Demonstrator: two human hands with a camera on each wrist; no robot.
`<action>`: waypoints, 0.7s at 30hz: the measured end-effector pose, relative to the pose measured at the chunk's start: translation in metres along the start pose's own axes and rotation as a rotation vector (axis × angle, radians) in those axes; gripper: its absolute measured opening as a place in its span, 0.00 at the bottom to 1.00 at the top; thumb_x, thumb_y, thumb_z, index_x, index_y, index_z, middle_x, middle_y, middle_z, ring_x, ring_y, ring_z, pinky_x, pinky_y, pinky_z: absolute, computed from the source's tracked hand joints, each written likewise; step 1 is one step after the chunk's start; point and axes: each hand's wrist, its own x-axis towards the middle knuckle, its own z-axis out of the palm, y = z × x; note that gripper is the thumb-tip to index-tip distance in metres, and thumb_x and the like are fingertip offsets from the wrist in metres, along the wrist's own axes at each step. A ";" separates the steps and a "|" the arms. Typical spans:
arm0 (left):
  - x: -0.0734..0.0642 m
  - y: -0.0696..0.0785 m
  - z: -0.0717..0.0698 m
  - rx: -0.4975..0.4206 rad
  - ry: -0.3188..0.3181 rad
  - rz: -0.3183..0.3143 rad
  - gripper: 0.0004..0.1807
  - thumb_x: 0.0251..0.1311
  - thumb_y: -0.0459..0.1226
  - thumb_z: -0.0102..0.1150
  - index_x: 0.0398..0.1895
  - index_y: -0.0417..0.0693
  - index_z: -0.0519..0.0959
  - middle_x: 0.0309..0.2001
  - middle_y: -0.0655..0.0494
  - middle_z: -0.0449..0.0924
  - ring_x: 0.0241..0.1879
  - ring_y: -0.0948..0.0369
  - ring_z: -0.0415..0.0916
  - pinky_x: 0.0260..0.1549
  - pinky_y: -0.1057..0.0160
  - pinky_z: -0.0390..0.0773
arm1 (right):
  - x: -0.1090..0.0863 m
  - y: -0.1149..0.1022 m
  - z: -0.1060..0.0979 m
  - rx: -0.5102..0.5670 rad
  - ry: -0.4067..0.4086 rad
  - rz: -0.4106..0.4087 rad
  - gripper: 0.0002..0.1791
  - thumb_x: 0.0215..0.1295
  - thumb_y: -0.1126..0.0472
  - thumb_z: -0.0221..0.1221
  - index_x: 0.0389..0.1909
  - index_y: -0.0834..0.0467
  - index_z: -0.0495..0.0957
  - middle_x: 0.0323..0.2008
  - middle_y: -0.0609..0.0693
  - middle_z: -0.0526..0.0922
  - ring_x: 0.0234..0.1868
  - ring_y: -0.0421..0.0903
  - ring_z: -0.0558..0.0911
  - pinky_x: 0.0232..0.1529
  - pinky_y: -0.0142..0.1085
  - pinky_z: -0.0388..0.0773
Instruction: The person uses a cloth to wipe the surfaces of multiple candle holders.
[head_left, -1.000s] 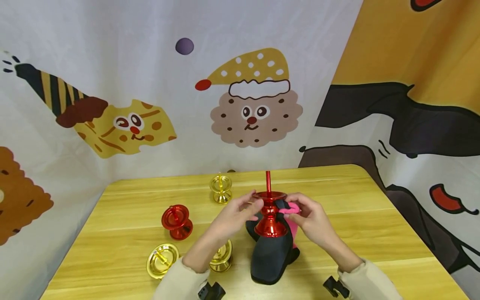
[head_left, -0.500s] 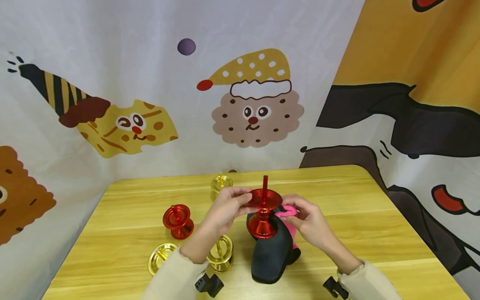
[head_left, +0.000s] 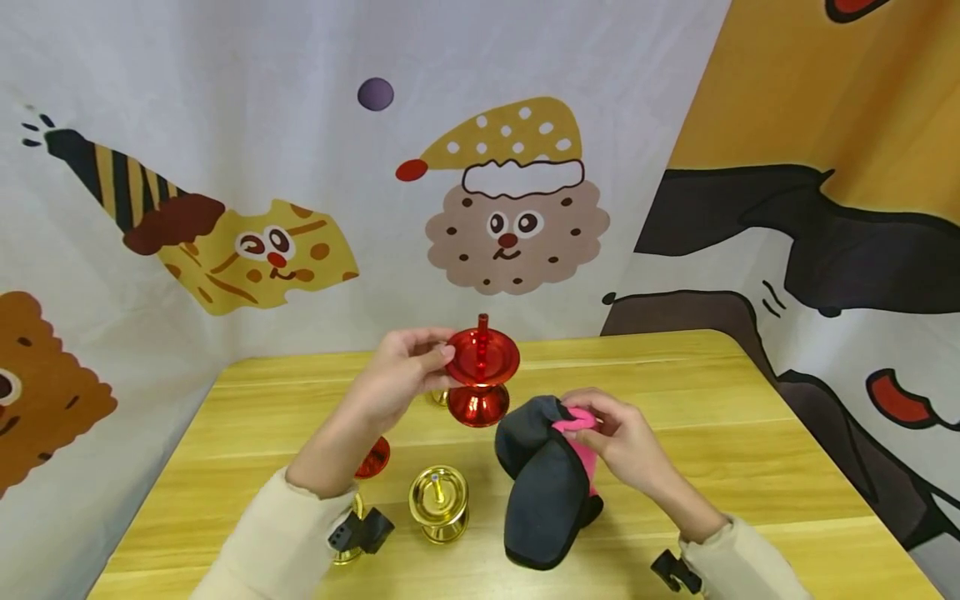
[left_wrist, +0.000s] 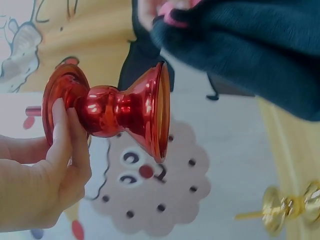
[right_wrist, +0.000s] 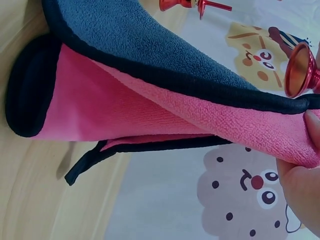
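My left hand [head_left: 405,367] pinches the rim of a shiny red candle holder [head_left: 480,408], holding it upright above the back of the table. In the left wrist view the fingers lie against the dish of the red candle holder [left_wrist: 105,110], and its flared foot hangs free. My right hand [head_left: 622,442] grips the top of a two-sided cloth [head_left: 543,500], dark grey on one face and pink on the other. The right wrist view shows the pink side of the cloth [right_wrist: 120,105] with black edging and a small loop; its lower end drapes onto the table.
A gold candle holder [head_left: 439,504] stands left of the cloth. Another red candle holder [head_left: 373,458] and a second gold one [head_left: 347,554] are partly hidden by my left arm. Behind the raised holder, a further gold one [head_left: 438,397] barely shows. A printed curtain [head_left: 300,125] hangs behind the table [head_left: 675,383].
My left hand has carried the red candle holder away from the cloth, up and to the left. My right hand stays in place, still gripping the cloth.
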 end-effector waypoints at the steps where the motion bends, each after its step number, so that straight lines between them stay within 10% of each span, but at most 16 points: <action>1: -0.001 0.003 -0.004 0.009 0.004 0.005 0.16 0.65 0.24 0.42 0.53 0.22 0.65 0.41 0.40 0.71 0.32 0.62 0.75 0.34 0.71 0.79 | 0.000 0.000 -0.001 -0.004 -0.001 0.001 0.17 0.48 0.84 0.57 0.42 0.73 0.73 0.42 0.67 0.73 0.40 0.38 0.77 0.37 0.31 0.80; 11: -0.008 0.021 -0.051 0.093 0.071 0.051 0.18 0.67 0.27 0.40 0.57 0.23 0.62 0.39 0.50 0.71 0.33 0.67 0.74 0.37 0.72 0.78 | -0.001 0.004 -0.005 0.006 -0.010 0.014 0.17 0.48 0.85 0.55 0.41 0.74 0.73 0.42 0.66 0.73 0.40 0.38 0.77 0.36 0.33 0.81; 21: -0.001 0.007 -0.112 0.116 0.121 0.047 0.23 0.68 0.31 0.40 0.62 0.26 0.56 0.40 0.55 0.69 0.34 0.68 0.73 0.36 0.73 0.78 | -0.002 0.008 -0.007 0.021 -0.026 0.032 0.16 0.50 0.84 0.55 0.41 0.73 0.73 0.43 0.64 0.73 0.40 0.38 0.77 0.37 0.34 0.81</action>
